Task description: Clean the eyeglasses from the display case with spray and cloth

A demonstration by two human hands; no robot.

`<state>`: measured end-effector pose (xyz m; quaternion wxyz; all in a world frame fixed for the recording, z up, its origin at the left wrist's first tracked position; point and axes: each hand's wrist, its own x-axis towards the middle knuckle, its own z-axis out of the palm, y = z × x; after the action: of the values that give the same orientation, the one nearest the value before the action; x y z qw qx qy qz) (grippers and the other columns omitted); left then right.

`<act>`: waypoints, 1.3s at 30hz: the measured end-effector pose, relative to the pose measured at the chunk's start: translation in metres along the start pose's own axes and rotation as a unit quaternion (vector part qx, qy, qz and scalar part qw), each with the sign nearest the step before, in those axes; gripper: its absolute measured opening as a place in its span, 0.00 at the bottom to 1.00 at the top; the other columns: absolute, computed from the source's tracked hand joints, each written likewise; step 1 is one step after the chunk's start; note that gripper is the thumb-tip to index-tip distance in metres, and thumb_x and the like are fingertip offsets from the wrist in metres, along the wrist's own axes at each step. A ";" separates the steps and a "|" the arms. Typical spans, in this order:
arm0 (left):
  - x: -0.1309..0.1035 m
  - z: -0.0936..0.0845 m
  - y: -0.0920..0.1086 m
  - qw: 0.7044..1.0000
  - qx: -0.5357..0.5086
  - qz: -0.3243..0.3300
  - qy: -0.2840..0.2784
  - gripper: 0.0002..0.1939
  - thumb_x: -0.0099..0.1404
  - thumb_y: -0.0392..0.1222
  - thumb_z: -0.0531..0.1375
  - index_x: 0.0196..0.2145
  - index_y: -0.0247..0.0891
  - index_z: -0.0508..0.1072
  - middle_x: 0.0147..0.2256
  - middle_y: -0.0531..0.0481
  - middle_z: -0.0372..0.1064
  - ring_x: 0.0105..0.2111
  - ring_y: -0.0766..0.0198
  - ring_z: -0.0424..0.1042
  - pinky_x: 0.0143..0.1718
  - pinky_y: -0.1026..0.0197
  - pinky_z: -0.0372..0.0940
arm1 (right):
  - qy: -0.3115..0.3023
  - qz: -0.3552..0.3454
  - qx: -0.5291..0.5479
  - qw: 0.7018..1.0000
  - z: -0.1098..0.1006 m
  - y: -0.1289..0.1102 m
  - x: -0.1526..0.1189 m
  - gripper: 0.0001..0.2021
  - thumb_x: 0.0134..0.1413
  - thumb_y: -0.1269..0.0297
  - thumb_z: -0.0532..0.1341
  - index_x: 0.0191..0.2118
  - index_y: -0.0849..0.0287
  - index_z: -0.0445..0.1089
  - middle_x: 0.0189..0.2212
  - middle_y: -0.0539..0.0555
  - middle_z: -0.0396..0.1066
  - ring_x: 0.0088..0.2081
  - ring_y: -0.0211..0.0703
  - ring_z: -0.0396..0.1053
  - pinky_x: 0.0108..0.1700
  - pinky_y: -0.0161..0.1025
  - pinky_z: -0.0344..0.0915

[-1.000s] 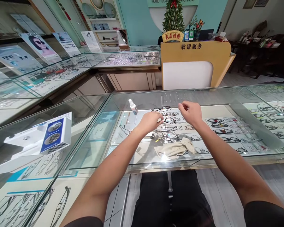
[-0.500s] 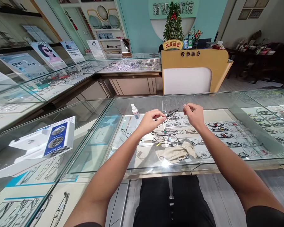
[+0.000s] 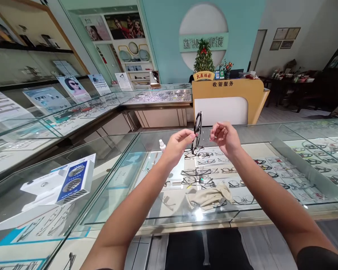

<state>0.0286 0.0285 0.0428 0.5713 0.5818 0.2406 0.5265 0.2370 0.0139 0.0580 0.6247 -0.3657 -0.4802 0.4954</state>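
Dark-framed glasses (image 3: 197,132) are pinched in my left hand (image 3: 180,144), held upright above the glass counter. My right hand (image 3: 225,138) is raised just to the right of them, apart from the frame, with its fingers curled; whether something small is between them I cannot make out. Below on the counter lie a beige cloth (image 3: 210,197) and, behind my left hand, a white spray bottle (image 3: 162,145), partly hidden. Rows of glasses (image 3: 197,172) show around and under the hands.
A blue and white box (image 3: 76,181) stands on the left counter. The glass counter edge (image 3: 191,221) runs in front of my body. Beyond are a yellow cashier desk (image 3: 228,84) with a plant (image 3: 204,58) and more display cases (image 3: 157,96).
The glasses have turned from lying nearly flat to upright in my left hand. My right hand has shifted slightly left, its fingers curled. The view has tilted up.
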 end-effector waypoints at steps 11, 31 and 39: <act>-0.001 0.033 0.077 0.993 0.019 0.111 0.040 0.12 0.62 0.53 0.75 0.35 0.44 0.83 0.38 0.52 0.77 0.44 0.62 0.73 0.52 0.60 0.67 | -0.208 -0.054 0.131 0.968 0.038 -0.070 -0.002 0.21 0.31 0.75 0.63 0.33 0.51 0.54 0.34 0.48 0.59 0.31 0.38 0.54 0.30 0.36 0.59; 0.004 0.031 0.072 0.999 -0.026 0.037 0.001 0.12 0.63 0.51 0.73 0.35 0.41 0.80 0.39 0.50 0.79 0.43 0.63 0.76 0.48 0.60 0.70 | -0.094 -0.343 -0.131 0.925 0.039 -0.038 0.009 0.13 0.60 0.71 0.64 0.32 0.52 0.57 0.37 0.50 0.57 0.38 0.42 0.64 0.44 0.45 0.70; 0.009 0.030 0.070 0.999 -0.033 0.019 0.011 0.13 0.61 0.51 0.74 0.35 0.41 0.79 0.37 0.50 0.77 0.36 0.65 0.73 0.40 0.62 0.67 | -0.059 -0.414 -0.218 0.882 0.040 -0.035 0.008 0.12 0.60 0.77 0.58 0.32 0.51 0.58 0.37 0.52 0.58 0.38 0.45 0.65 0.41 0.46 0.67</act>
<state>0.0359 0.0076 0.1160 0.5779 0.5612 0.2178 0.5511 0.2083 0.0120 0.1032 0.6477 -0.2303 -0.7200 0.0948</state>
